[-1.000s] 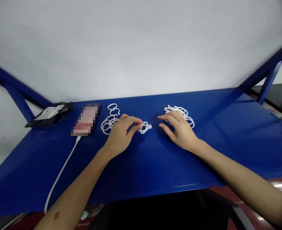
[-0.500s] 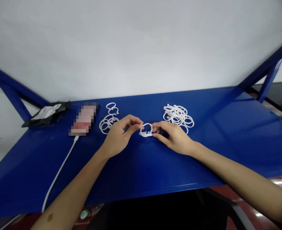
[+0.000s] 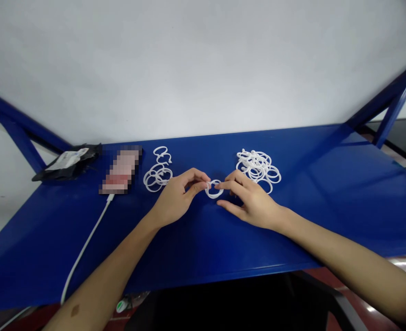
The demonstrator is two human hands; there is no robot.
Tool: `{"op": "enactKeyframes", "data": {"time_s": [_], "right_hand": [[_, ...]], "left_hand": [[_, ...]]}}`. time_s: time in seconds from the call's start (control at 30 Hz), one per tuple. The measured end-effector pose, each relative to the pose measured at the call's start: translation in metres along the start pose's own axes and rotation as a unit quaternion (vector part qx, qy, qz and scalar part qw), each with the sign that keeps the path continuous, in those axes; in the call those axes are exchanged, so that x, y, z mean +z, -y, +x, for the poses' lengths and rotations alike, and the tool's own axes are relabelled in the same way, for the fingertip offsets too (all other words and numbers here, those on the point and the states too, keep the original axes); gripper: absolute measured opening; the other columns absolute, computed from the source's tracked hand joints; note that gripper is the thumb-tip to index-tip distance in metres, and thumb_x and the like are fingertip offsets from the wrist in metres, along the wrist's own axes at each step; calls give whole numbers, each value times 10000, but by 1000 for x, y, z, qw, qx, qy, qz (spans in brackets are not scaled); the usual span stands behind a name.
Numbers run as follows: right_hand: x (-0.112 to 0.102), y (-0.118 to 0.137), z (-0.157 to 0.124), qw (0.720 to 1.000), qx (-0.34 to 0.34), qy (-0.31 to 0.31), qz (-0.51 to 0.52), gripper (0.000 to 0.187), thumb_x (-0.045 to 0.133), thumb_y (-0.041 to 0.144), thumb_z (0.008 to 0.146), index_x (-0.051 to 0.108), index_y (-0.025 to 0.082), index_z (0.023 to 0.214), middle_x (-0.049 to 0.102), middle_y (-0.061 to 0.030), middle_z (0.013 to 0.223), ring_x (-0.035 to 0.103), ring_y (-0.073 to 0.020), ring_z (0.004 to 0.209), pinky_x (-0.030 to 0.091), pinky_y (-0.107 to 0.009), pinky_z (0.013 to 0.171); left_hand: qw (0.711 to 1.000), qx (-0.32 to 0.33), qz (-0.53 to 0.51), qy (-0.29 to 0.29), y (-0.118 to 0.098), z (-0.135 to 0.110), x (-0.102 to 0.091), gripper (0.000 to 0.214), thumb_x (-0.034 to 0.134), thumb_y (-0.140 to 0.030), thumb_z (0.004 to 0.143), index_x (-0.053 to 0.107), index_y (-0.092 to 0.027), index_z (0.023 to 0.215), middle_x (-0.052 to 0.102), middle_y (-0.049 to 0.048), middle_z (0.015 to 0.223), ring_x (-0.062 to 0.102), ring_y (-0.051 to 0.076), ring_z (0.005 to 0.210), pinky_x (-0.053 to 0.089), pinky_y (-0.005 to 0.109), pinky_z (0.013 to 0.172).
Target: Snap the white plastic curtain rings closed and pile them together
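Over the middle of the blue table, my left hand (image 3: 177,196) is closed, pinching the left side of a white plastic curtain ring (image 3: 214,196) between thumb and fingertips. My right hand (image 3: 253,202) is at the other side of this ring. Its index fingertip appears to touch the ring's upper right, while the thumb is spread apart below. More white curtain rings (image 3: 157,178) lie loosely together beyond my left hand. A larger pile of similar rings (image 3: 256,164) lies beyond my right hand, which partly covers the nearest ones.
A phone (image 3: 123,170), blurred out, lies on the blue table (image 3: 203,250) at the left with a white cable (image 3: 86,246) plugged in. Behind it to the left is a black plastic packet (image 3: 68,161) with a white label. A white wall (image 3: 203,69) rises behind the table.
The ring has turned and sits flatter and slightly to the right. My right thumb has come off it, and my right fingers have shifted onto its upper right. The left hand keeps its pinch.
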State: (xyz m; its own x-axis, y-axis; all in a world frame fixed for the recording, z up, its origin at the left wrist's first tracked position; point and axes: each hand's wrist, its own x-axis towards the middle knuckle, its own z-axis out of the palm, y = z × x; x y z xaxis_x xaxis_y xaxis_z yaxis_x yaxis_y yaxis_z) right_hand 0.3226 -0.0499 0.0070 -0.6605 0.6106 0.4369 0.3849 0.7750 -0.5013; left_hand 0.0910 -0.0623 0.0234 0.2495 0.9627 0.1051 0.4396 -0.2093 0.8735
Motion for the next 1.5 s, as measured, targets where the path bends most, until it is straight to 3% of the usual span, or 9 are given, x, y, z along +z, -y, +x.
{"op": "enactKeyframes", "data": {"time_s": [0.1, 0.27, 0.5, 0.83, 0.97, 1.1, 1.33, 1.4, 1.5], "right_hand": [[4, -3, 0, 997, 5, 41, -60, 243, 535, 292, 994, 613, 174, 1192, 538, -100, 1058, 593, -179, 824, 560, -337, 706], [7, -7, 1, 996, -8, 46, -74, 215, 462, 254, 1021, 644, 149, 1068, 549, -100, 1014, 584, -179, 818, 552, -334, 712], [4, -4, 2, 998, 15, -37, 42, 93, 504, 221, 1007, 571, 178, 1053, 603, -80, 1013, 612, -159, 825, 541, -320, 760], [2, 0, 5, 982, 122, -119, 85, 99, 525, 271, 1002, 565, 197, 1054, 684, -17, 830, 654, -133, 705, 518, -275, 658], [0, -2, 5, 973, 141, -141, 114, 98, 525, 276, 999, 562, 194, 1039, 672, -5, 787, 665, -132, 687, 536, -283, 664], [0, -4, 5, 961, 170, -157, 151, 124, 552, 318, 986, 555, 200, 1024, 668, -11, 806, 674, -138, 686, 559, -291, 660], [2, -4, 4, 943, 169, -140, 249, 314, 520, 285, 1003, 502, 222, 1310, 594, -3, 881, 684, -115, 707, 597, -265, 676], [2, -3, 4, 936, 167, -126, 283, 322, 507, 268, 1008, 523, 233, 1328, 590, -6, 900, 691, -111, 719, 609, -268, 702], [5, -1, 4, 918, 175, -113, 338, 304, 500, 259, 1008, 545, 222, 1306, 589, -8, 912, 707, -113, 712, 627, -271, 695]], "left_hand": [[1000, -10, -15, 12, 3, 0, 2, 159, 591, -363, 943, 649, -226, 1001, 716, 0, 896, 675, 157, 814, 528, 317, 790], [999, -21, -40, 17, 7, 0, 3, 121, 582, -322, 946, 636, -228, 1000, 711, -3, 904, 683, 151, 838, 529, 307, 798], [999, -28, -6, -31, 11, 1, 2, 116, 555, -324, 961, 624, -232, 981, 669, -17, 852, 641, 143, 816, 496, 304, 782], [988, -40, -117, -88, 11, 5, -2, 117, 554, -320, 955, 607, -218, 974, 671, -2, 868, 644, 129, 759, 540, 308, 799], [989, -59, -81, -104, 12, 5, -4, 117, 537, -316, 958, 608, -224, 977, 666, -4, 867, 635, 138, 774, 532, 311, 785], [991, -83, 50, -96, 11, 4, -5, 142, 512, -320, 966, 612, -223, 996, 683, 20, 917, 625, 175, 804, 508, 358, 780], [944, 24, 298, -141, 13, 3, 0, 138, 506, -228, 965, 620, -181, 1026, 675, 82, 943, 582, 265, 957, 455, 468, 905], [940, 76, 298, -144, 12, 2, 1, 181, 535, -287, 979, 611, -183, 1106, 669, 80, 1005, 583, 254, 986, 456, 452, 935], [953, 162, 237, -96, 8, -1, 4, 344, 618, -405, 947, 569, -220, 1232, 676, 45, 1046, 606, 208, 969, 497, 364, 886]]}}
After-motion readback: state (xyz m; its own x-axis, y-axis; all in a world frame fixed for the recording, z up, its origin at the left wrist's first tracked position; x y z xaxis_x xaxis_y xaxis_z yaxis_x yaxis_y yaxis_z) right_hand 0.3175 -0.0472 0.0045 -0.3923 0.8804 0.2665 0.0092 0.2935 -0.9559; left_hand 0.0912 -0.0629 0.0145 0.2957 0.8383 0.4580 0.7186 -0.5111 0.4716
